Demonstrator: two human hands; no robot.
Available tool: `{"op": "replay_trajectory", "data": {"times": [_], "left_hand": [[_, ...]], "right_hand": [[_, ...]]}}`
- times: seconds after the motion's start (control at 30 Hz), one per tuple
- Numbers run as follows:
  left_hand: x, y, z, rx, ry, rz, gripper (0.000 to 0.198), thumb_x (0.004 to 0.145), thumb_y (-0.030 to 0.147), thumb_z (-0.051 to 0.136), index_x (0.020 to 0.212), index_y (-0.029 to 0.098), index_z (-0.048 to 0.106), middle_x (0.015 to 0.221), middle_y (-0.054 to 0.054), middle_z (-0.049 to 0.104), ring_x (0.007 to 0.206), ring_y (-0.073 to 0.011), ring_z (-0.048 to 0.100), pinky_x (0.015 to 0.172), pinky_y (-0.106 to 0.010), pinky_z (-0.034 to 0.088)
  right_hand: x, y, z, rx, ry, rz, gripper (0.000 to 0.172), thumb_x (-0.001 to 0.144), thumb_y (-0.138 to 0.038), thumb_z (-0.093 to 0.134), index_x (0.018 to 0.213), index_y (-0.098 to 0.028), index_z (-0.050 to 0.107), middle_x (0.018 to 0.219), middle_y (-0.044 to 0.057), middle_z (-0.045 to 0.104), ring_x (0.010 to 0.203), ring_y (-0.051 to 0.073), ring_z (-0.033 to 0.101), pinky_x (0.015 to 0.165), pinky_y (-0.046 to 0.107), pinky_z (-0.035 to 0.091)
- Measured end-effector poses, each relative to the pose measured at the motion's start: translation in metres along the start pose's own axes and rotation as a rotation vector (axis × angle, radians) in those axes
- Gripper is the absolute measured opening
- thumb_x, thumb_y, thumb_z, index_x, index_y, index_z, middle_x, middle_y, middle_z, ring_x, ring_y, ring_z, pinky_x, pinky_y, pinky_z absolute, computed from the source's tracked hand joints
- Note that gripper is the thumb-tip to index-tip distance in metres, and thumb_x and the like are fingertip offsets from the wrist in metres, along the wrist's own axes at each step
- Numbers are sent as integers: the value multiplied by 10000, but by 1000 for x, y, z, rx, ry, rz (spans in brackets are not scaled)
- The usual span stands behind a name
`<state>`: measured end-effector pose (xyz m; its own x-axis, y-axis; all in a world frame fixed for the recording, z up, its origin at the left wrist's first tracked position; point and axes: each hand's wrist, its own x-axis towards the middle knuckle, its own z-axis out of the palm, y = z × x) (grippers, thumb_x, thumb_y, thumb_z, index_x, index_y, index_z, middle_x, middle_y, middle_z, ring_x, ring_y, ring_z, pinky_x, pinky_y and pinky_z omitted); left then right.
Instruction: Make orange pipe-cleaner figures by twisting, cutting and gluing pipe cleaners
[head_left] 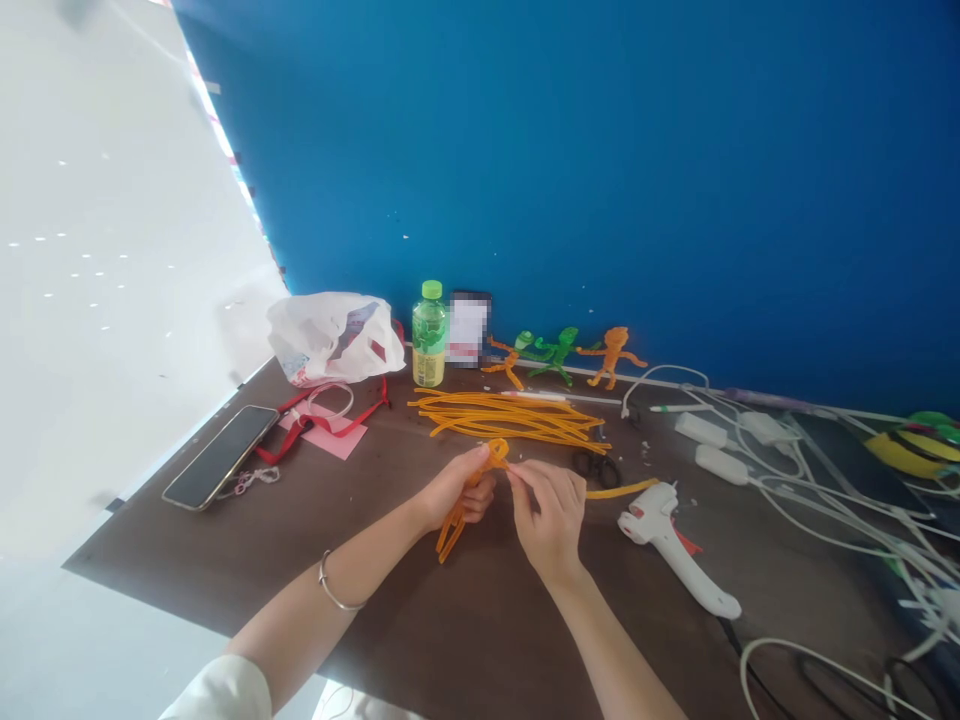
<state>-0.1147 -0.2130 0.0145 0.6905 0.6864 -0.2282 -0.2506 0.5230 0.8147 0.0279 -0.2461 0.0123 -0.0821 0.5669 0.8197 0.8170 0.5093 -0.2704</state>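
Note:
My left hand (459, 490) is closed around a bundle of bent orange pipe cleaners (498, 452). A rounded loop sticks out above the thumb, and several legs hang below the fingers. Pinched at the loop's right side, my right hand (551, 510) grips an orange pipe cleaner (621, 492) whose tail runs out to the right past the knuckles. The exact pinch point is hidden by the fingertips. Just behind both hands lies a pile of straight orange pipe cleaners (517, 418). Black-handled scissors (598, 468) rest beyond my right hand, partly covered.
A white glue gun (667, 545) lies right, near tangled white cables (806, 480) and chargers. Finished pipe cleaner figures (564, 355) stand along the blue wall. A green-capped bottle (430, 335), plastic bag (334, 335), pink paper (334, 435) and phone (220, 457) sit left.

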Motion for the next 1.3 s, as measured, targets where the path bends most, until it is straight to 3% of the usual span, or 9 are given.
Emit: {"op": "replay_trajectory", "data": {"times": [0.27, 0.43, 0.6, 0.7, 1.0, 1.3], "left_hand": [[1, 0, -2, -51, -28, -37, 538, 768, 647, 321, 493, 188, 274, 396, 79, 164, 336, -49, 142, 327, -186, 138], [1, 1, -6, -163, -65, 9, 456, 787, 610, 347, 713, 178, 474, 415, 87, 182, 351, -65, 124, 319, -171, 130], [-2, 5, -10, -258, -155, 18, 442, 789, 596, 360, 781, 178, 503, 427, 82, 176, 367, -69, 113, 316, -165, 125], [-5, 8, -12, -272, -203, -4, 439, 783, 594, 374, 773, 176, 509, 436, 76, 183, 368, -70, 123, 313, -165, 116], [-11, 15, -20, -224, -319, -78, 473, 755, 615, 402, 764, 161, 535, 457, 74, 169, 368, -67, 133, 331, -175, 108], [-20, 23, -17, -5, -445, -103, 435, 744, 554, 493, 839, 132, 545, 486, 76, 223, 392, -49, 173, 354, -181, 152]], "right_hand": [[1, 1, -2, -16, 8, -8, 134, 764, -131, 588, 873, -208, 571, 807, 28, 650, 770, 153, 600, 755, 308, 373], [3, 2, -4, -31, -3, -2, 137, 773, -151, 581, 897, -205, 567, 816, 31, 658, 755, 151, 606, 756, 310, 369], [8, 7, -10, 43, -47, 40, 90, 787, -179, 561, 872, -204, 575, 770, 13, 667, 689, 144, 600, 758, 326, 363], [13, 11, -18, 114, -135, 100, 59, 807, -220, 533, 799, -210, 590, 725, 7, 657, 658, 147, 582, 734, 331, 369], [28, 12, -31, 387, -420, 401, 230, 787, -395, 522, 703, -207, 626, 695, 27, 639, 692, 181, 585, 638, 301, 443], [66, 19, -52, 377, -795, 393, 196, 770, -400, 551, 768, -232, 651, 817, 16, 673, 765, 186, 616, 715, 303, 467]]}}
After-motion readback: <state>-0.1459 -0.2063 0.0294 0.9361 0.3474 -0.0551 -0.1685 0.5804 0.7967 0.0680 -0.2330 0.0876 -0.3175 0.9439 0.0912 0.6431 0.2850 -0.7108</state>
